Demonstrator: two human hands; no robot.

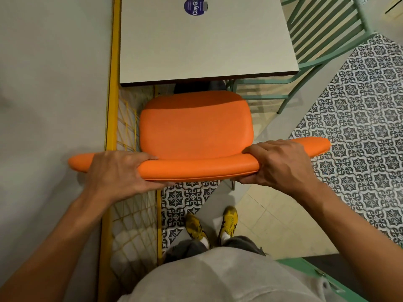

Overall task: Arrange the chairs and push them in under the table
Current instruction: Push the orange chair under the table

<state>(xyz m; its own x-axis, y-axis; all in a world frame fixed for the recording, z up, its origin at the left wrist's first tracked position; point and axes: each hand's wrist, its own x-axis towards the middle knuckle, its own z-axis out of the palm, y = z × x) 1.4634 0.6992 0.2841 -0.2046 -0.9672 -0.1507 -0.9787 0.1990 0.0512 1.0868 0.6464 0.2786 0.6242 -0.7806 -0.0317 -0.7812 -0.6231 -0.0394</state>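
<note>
Orange chair [196, 129] on floor at table's [205, 46] near edge, seat front just under it. Left hand [117, 173] & right hand [281, 162] both clamped round backrest. Round blue sticker [194, 6] at far edge reads "ClayG", rest blurred.

we saw the chair [196, 131] padded in smooth, faintly glossy orange leatherette, the worktop [202, 46] in matt pale laminate, and the floor [359, 131] in patterned tile.
</note>
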